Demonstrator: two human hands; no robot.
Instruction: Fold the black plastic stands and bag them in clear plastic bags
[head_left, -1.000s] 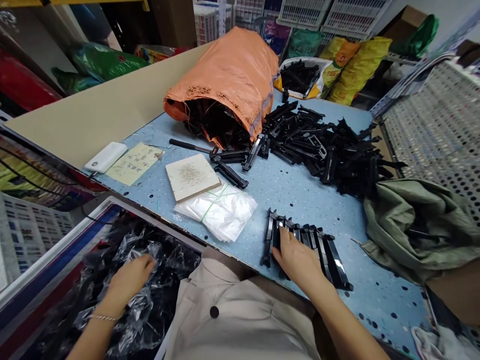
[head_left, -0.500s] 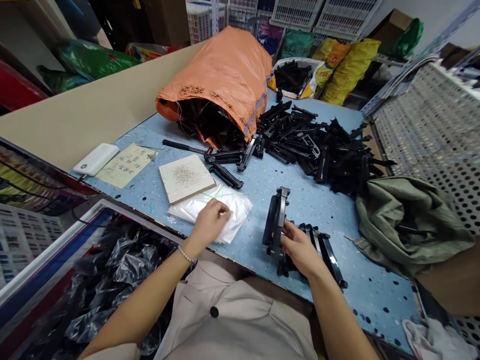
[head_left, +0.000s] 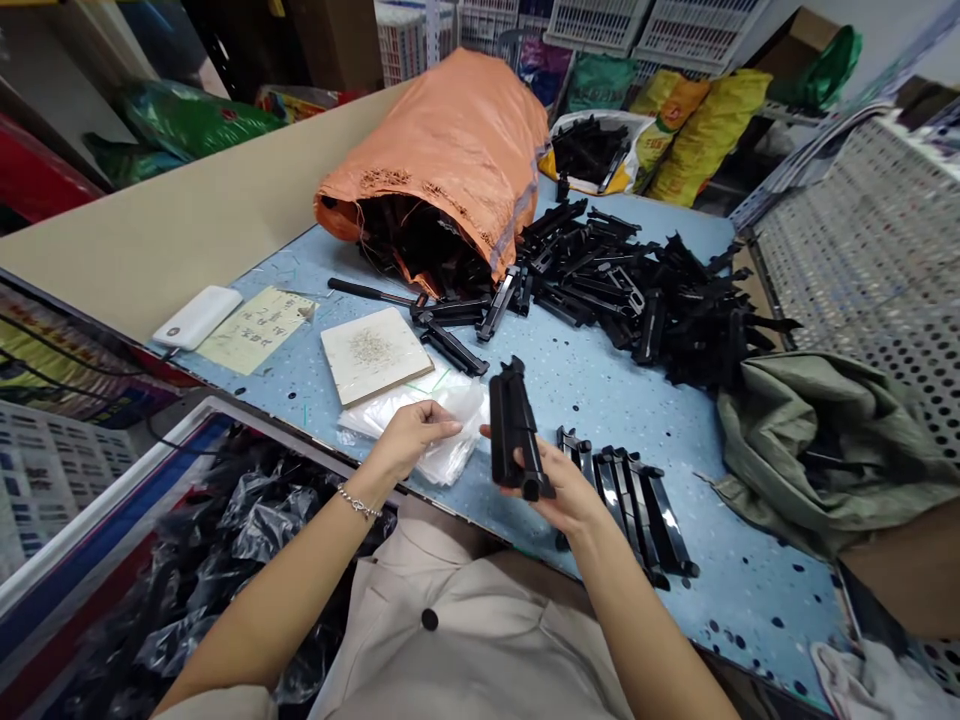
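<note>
Pinching clear film (head_left: pixel 471 402) between left thumb and fingertips, no gap beyond the film; left hand (head_left: pixel 409 437). Right hand (head_left: pixel 559 485) is wrapped around a black part (head_left: pixel 516 430), fingers curled in at its lower end. Could be more than one piece nested; can't tell.

Status: held part is outside the film, just right of it; can't tell if they touch. Several more black parts sit in a row (head_left: pixel 637 510) on the right near side of the table (head_left: pixel 600 385). Big loose pile (head_left: pixel 622 285) at the far right, plus more inside the orange sack (head_left: pixel 457 140). Bin (head_left: pixel 161 475) at near left has dark items under clear plastic (head_left: pixel 259 520); no count possible. My read: a fair amount done, most of the visible loose parts left. Film stack (head_left: pixel 446 462) lies half under the pale board (head_left: pixel 375 355).

Pose: left forearm reaches from near left, across the bin, hand over the film stack. Right forearm comes from near right, wrist over the table, palm turned left, part tilted up with its top end away from me.
</note>
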